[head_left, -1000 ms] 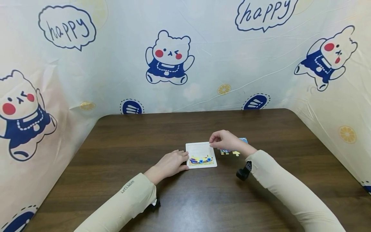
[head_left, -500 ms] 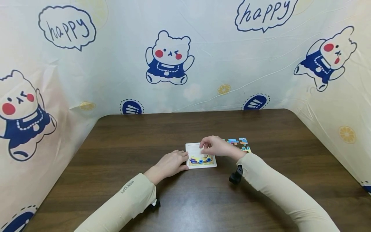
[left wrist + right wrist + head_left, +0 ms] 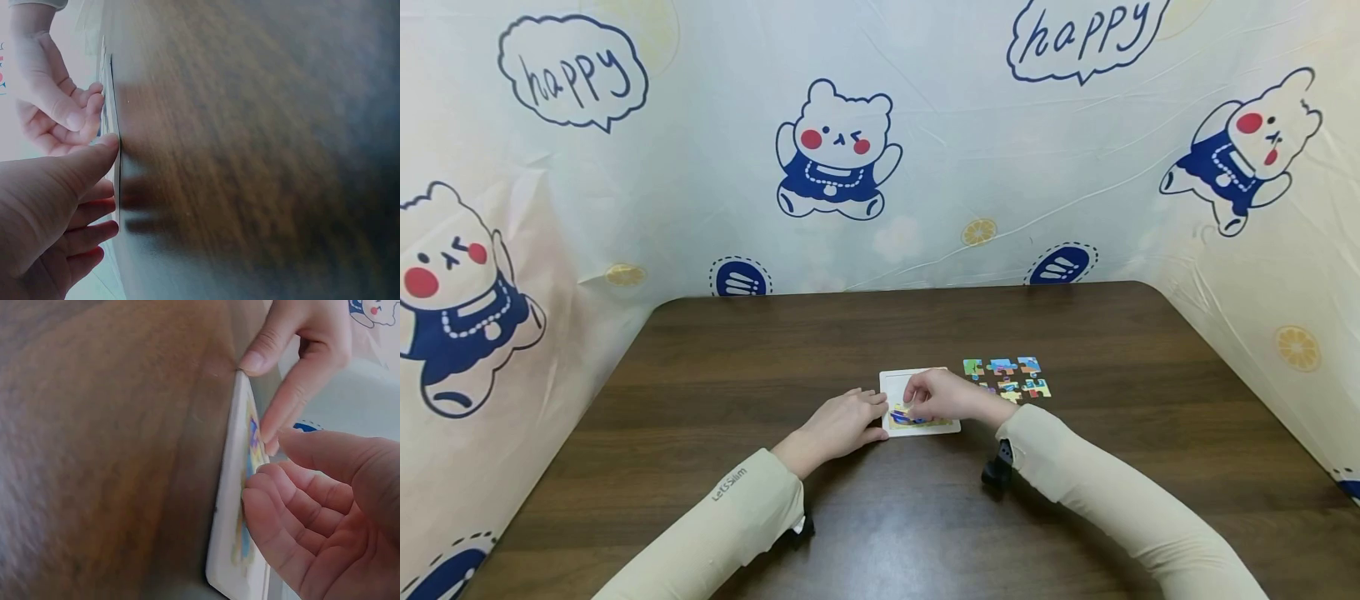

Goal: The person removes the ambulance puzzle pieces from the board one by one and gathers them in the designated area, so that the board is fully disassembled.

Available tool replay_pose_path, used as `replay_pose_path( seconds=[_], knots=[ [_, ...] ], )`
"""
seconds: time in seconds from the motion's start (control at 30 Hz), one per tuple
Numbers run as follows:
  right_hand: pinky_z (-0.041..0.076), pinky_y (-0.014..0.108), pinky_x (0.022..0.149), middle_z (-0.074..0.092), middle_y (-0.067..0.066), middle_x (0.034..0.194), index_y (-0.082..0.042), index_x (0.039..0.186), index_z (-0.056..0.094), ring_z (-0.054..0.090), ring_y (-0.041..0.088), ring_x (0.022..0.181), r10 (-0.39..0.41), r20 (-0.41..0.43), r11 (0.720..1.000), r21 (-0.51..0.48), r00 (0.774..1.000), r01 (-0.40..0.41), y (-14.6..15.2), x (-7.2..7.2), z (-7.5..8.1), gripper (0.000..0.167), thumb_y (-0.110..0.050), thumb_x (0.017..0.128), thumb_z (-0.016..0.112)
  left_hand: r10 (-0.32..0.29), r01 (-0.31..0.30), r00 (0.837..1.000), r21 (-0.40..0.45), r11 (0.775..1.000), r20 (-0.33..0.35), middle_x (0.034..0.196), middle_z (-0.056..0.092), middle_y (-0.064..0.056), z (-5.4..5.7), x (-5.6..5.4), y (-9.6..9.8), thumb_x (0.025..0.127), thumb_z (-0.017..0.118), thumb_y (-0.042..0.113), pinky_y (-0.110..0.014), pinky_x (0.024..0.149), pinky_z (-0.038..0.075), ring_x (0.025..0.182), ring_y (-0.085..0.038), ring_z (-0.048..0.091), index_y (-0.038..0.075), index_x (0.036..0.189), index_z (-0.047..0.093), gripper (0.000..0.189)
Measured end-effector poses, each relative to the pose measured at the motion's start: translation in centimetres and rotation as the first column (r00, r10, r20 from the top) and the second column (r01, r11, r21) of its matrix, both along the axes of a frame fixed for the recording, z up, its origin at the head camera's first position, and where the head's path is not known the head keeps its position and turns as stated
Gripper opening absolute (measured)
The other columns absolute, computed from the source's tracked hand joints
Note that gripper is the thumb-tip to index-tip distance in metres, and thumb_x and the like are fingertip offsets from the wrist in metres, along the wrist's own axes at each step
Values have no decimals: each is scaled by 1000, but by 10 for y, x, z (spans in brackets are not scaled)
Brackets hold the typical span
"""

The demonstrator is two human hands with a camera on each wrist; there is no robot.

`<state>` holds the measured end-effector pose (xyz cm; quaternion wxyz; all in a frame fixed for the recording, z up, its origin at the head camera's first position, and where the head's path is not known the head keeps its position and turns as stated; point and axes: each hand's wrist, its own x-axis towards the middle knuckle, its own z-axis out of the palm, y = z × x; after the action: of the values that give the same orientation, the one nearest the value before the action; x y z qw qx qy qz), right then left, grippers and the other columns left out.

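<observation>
A white square puzzle tray (image 3: 892,382) lies on the table, with a joined strip of jigsaw pieces (image 3: 904,422) in yellow and blue along its near side. My left hand (image 3: 838,425) rests at the tray's left edge, fingers extended and thumb at the near corner; the left wrist view has the thumb (image 3: 94,156) right at the rim. Over the tray, my right hand (image 3: 942,395) pinches a small pale puzzle piece (image 3: 908,406), mostly hidden by its fingers. In the right wrist view its fingertips (image 3: 253,500) are curled close above the tray's picture.
Several loose jigsaw pieces (image 3: 1002,367) lie in rows just right of the tray, partly behind the right wrist. The brown wooden table (image 3: 737,350) ends at the back against a printed cloth (image 3: 842,250).
My right hand has moved left and nearer from the tray's upper right corner to over its lower middle, uncovering the loose pieces. The left hand has stayed in place.
</observation>
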<state>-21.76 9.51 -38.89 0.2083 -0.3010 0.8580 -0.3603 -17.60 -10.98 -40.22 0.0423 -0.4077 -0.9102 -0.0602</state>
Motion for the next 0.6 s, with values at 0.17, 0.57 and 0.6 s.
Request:
replay_pose_path(
  seconds=[0.17,0.57,0.6],
  knots=[
    [45,22,46,56,-1,64,-2,87,61,54,13,49,-27,15,999,33,1000,27,-4,1,-4,8,-5,83,66,-3,3,1000,3,1000,-12,113,61,-17,-1,0,0,84,67,26,-44,94,40,106,-30,56,5,87,60,22],
    [41,18,45,53,-3,61,-2,82,62,49,8,47,-36,19,998,56,999,35,-10,2,-5,5,-4,81,66,-10,10,1000,13,1000,-29,113,62,-17,-2,0,-2,84,67,26,-44,93,40,107,-30,56,5,84,59,23],
    [41,19,45,54,-3,62,-2,82,61,49,8,47,-43,22,998,54,999,42,-10,2,-5,5,-3,81,66,-11,11,1000,13,1000,-29,112,62,-17,-2,0,-2,84,67,26,-44,93,40,106,-30,56,5,84,59,23]
  ],
)
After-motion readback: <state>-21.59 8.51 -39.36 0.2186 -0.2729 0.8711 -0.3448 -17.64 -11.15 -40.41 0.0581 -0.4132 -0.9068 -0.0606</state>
